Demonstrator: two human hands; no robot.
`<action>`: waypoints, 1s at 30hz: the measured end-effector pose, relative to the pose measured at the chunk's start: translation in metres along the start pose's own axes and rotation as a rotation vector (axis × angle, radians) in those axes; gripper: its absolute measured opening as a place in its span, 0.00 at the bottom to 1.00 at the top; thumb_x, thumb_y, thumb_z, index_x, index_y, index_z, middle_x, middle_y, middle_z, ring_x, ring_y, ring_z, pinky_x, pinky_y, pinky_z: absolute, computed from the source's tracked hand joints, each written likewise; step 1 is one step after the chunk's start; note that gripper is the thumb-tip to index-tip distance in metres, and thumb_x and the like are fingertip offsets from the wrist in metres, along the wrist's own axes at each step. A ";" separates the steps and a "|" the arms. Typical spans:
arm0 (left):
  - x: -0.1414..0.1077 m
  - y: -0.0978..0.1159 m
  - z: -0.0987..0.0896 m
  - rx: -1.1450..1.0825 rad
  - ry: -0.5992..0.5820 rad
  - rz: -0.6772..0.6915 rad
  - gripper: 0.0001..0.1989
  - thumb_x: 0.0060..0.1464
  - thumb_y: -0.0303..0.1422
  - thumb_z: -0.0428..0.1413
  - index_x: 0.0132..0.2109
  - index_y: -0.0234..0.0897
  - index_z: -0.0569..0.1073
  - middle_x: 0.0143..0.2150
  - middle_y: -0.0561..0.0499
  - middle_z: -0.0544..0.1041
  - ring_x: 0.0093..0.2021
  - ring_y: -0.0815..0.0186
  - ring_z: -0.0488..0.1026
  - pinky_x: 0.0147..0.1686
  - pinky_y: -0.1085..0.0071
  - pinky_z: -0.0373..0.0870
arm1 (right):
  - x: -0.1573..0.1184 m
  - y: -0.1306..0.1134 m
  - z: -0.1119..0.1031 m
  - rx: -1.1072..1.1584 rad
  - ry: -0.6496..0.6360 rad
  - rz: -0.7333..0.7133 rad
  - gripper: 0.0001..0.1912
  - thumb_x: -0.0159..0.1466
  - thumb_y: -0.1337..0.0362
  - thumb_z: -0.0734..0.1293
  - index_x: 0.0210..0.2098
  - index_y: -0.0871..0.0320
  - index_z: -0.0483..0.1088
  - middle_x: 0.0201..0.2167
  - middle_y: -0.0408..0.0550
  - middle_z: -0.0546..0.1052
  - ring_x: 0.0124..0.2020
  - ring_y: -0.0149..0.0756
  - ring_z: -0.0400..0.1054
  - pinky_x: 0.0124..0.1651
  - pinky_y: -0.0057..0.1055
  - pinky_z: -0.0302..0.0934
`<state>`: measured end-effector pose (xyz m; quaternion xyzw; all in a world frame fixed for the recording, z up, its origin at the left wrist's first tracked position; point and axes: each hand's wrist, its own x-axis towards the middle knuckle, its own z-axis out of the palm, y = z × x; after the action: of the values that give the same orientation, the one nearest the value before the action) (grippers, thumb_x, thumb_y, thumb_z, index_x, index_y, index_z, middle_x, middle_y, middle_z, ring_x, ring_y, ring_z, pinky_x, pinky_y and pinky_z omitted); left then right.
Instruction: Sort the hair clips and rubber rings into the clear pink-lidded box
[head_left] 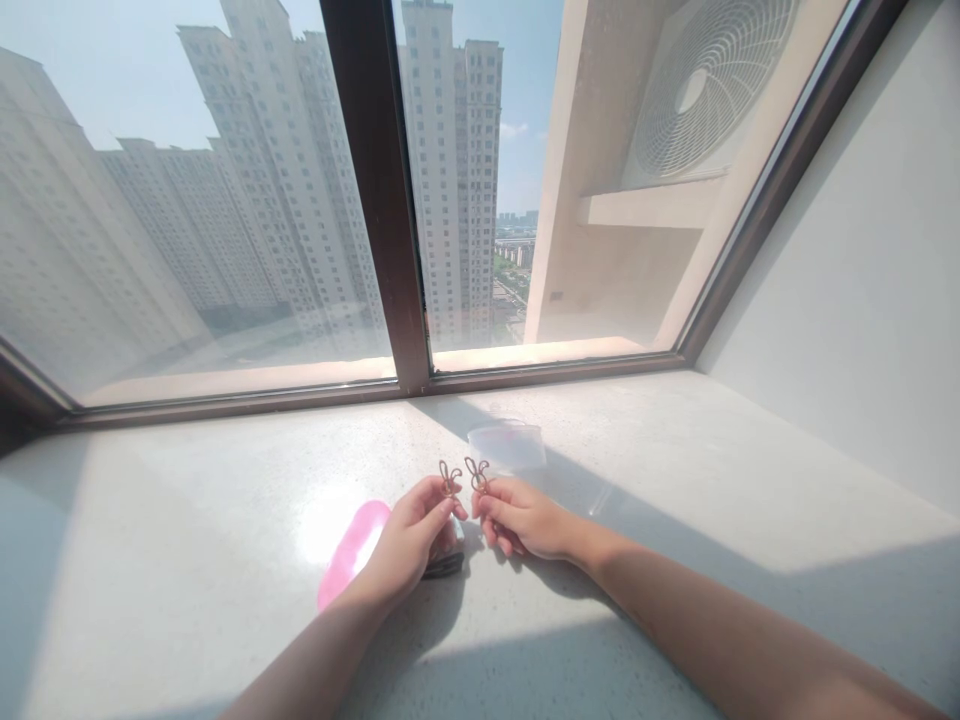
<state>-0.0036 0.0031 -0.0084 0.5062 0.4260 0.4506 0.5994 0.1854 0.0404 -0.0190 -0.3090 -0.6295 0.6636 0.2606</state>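
My left hand (411,530) pinches a small brown looped piece (449,474) between thumb and fingertips; it looks like bent wire or cord with two ear-like loops pointing up. A similar brown looped piece (477,472) stands upright in the pinch of my right hand (529,518). Both hands are close together over the sill, and the two pieces are side by side with a narrow gap. Behind my left hand lies a glossy pink rounded item (351,552), partly hidden. Below its fingers a dark bundle (444,567) shows, too covered to make out.
A translucent plastic container (508,446) stands just beyond my hands on the pale windowsill (225,480). To the right lies a thin clear item (600,500). The brown-framed window (405,250) rises behind, and a white wall (847,300) bounds the right side.
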 end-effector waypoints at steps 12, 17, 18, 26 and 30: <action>0.001 -0.003 0.000 -0.016 0.002 0.033 0.12 0.56 0.39 0.56 0.43 0.35 0.69 0.33 0.52 0.73 0.22 0.74 0.65 0.20 0.78 0.56 | 0.000 -0.003 0.000 -0.007 0.002 0.017 0.18 0.63 0.49 0.62 0.34 0.60 0.63 0.20 0.40 0.70 0.13 0.22 0.59 0.14 0.18 0.47; 0.001 -0.002 0.001 -0.023 0.000 0.030 0.12 0.56 0.39 0.57 0.43 0.35 0.69 0.32 0.52 0.72 0.21 0.75 0.64 0.19 0.78 0.55 | -0.001 -0.003 0.001 -0.009 0.011 0.007 0.19 0.63 0.49 0.62 0.34 0.60 0.63 0.20 0.40 0.69 0.14 0.22 0.59 0.15 0.19 0.49; 0.001 -0.002 0.001 -0.026 0.001 0.027 0.12 0.56 0.39 0.57 0.43 0.36 0.68 0.31 0.53 0.72 0.21 0.75 0.63 0.19 0.78 0.54 | -0.001 -0.003 0.001 -0.010 0.014 0.009 0.19 0.63 0.49 0.62 0.34 0.60 0.63 0.20 0.40 0.69 0.13 0.22 0.59 0.15 0.19 0.49; 0.001 -0.003 0.000 -0.013 0.008 0.021 0.12 0.56 0.39 0.57 0.43 0.36 0.68 0.32 0.52 0.72 0.22 0.74 0.64 0.20 0.78 0.55 | 0.001 -0.002 0.001 -0.008 0.010 0.011 0.20 0.62 0.47 0.62 0.33 0.60 0.62 0.20 0.40 0.69 0.13 0.22 0.59 0.14 0.19 0.47; 0.002 -0.003 0.001 -0.025 0.013 0.014 0.13 0.55 0.40 0.57 0.42 0.36 0.68 0.32 0.53 0.72 0.21 0.74 0.64 0.20 0.78 0.55 | 0.000 -0.002 0.001 -0.022 0.006 0.010 0.20 0.62 0.47 0.62 0.34 0.60 0.62 0.20 0.40 0.69 0.14 0.22 0.59 0.15 0.19 0.47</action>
<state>-0.0022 0.0047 -0.0119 0.4988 0.4205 0.4634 0.5997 0.1849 0.0402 -0.0172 -0.3169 -0.6345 0.6569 0.2559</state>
